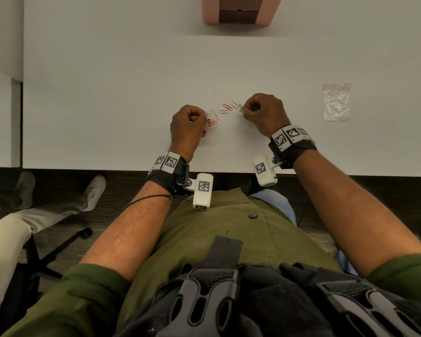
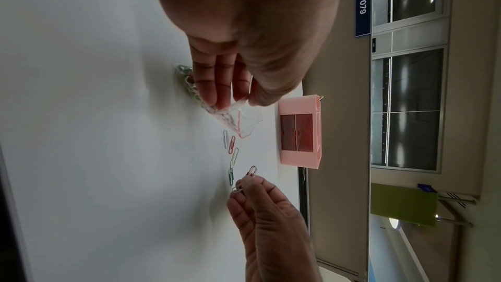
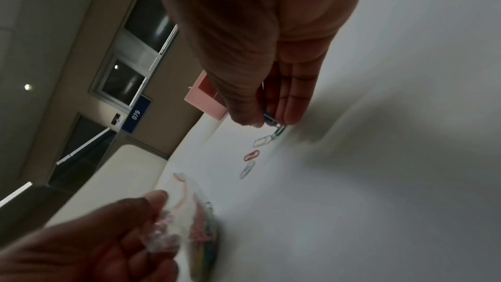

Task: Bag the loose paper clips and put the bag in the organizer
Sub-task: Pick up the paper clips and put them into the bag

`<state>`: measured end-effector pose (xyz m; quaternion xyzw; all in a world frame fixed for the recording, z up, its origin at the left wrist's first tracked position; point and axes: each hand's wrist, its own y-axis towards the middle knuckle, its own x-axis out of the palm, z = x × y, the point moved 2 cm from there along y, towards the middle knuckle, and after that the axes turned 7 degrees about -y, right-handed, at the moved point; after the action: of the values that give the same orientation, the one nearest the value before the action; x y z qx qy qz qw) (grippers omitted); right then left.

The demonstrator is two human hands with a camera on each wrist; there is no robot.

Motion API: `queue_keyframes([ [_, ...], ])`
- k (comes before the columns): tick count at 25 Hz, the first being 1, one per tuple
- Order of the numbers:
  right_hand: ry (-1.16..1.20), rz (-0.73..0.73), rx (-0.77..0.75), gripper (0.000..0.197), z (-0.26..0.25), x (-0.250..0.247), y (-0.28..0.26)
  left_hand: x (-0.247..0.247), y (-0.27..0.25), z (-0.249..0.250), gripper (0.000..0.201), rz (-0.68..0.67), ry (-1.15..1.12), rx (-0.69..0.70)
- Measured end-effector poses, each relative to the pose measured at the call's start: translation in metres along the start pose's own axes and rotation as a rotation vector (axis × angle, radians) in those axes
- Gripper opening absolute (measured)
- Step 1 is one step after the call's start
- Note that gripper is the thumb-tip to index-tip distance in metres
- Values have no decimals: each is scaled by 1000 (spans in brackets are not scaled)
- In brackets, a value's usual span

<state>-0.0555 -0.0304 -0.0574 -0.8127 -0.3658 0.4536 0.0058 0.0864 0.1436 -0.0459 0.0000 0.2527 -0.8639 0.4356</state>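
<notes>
Office: white desk [image 1: 131, 93], swivel chair [image 1: 49, 251], numbered door sign [image 2: 362, 6]

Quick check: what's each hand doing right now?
Left hand: pinching the clear bag open.
Right hand: pinching paper clips.

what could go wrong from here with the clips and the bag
The left hand pinches only one edge of the small bag, so its mouth may sag shut. The right hand pinches several paper clips at once; one could drop. Loose clips on the table could be overlooked.
</notes>
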Motion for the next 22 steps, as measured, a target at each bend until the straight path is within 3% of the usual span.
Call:
queue_keyframes([
  [6,209,-61,-158,8,-50,2,-21,3,1,0,7,-1,4,3],
  [11,-39,-108,-318,9,-76,17,-29,1,3,0,10,15,1,9],
  [15,-237,-116,-336,19,-81,22,-28,-1,3,-1,9,22,-6,17],
  [19,-268,-107,-347,27,-80,21,-28,0,4,-1,9,21,-3,23],
  [22,-156,-91,-323,29,-75,18,-27,-1,4,0,8,23,-10,24],
])
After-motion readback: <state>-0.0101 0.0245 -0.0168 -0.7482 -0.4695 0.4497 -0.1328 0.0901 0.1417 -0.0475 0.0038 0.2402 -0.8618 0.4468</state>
